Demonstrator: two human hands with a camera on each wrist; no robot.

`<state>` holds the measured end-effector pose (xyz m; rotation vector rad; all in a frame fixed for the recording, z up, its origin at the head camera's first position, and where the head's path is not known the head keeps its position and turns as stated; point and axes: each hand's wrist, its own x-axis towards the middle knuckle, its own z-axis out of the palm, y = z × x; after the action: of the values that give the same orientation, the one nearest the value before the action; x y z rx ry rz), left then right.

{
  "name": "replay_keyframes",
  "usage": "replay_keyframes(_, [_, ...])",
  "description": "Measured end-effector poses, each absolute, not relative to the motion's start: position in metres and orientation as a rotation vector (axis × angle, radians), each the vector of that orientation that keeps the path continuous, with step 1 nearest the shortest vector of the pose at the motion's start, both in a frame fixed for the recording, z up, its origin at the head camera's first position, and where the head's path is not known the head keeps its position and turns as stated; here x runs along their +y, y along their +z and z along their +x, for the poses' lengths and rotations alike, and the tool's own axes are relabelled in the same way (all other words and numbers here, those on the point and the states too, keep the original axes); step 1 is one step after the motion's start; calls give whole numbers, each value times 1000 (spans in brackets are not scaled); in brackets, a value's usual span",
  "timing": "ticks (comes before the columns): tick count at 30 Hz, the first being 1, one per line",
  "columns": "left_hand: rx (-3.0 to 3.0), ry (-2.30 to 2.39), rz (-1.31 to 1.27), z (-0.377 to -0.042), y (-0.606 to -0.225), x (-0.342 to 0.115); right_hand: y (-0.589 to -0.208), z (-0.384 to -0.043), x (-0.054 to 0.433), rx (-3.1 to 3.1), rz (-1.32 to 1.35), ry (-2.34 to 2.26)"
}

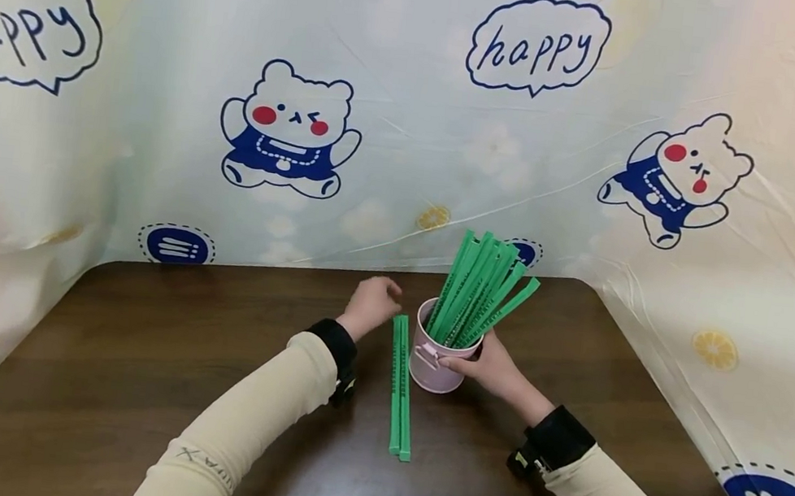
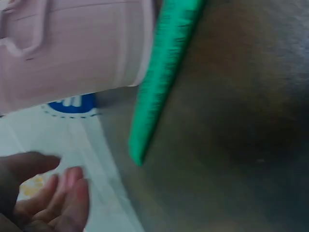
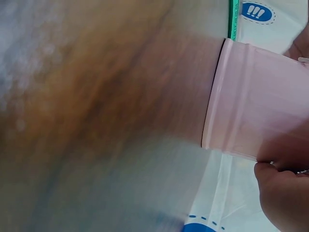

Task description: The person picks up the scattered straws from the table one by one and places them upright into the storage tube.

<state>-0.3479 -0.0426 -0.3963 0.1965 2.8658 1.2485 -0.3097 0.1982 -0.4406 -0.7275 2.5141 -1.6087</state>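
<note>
A small pink metal bucket (image 1: 435, 371) stands on the table, holding a bunch of long green sticks with dark print (image 1: 479, 290) that fan out above its rim. My right hand (image 1: 497, 367) grips the bucket's right side, its thumb across the front near the handle; the right wrist view shows that hand (image 3: 285, 195) against the bucket wall (image 3: 260, 106). To the left of the bucket lie two more green printed sticks (image 1: 399, 387), side by side. Just beyond their far end is my left hand (image 1: 370, 306), fingers loosely bent around nothing, thumb apart in the left wrist view.
Brown wooden table (image 1: 132, 381) spreads to both sides and toward me. A pale printed sheet (image 1: 412, 119) with bears and lettering hangs behind the table and along both sides. Black wrist straps (image 1: 560, 438) sit over the cream sleeves.
</note>
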Motion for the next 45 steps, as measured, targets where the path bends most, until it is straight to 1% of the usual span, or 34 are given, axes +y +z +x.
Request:
replay_keyframes(3, [2822, 1101, 163, -348, -410, -40, -441, -308, 199, 2515, -720, -1612])
replay_keyframes(9, [2835, 986, 98, -350, -427, -34, -439, -309, 199, 2511, -740, -1619])
replay_keyframes(20, [2929, 964, 5, -353, -436, -32, -435, -310, 198, 2507, -773, -1616])
replay_keyframes(27, [2945, 972, 5, -353, -437, -31, -437, -311, 199, 2531, -771, -1604])
replay_keyframes(34, [2924, 997, 19, -349, -437, -32, -441, -310, 199, 2525, -731, -1613])
replay_keyframes(38, [2870, 1083, 16, -349, -435, -40, -442, -309, 199, 2514, -724, -1623])
replay_keyframes(41, [2840, 1179, -17, -350, -425, -52, -443, -308, 199, 2522, -737, -1615])
replay_keyframes(45, [2831, 1264, -20, -351, -400, -71, -443, -307, 199, 2527, -743, -1607])
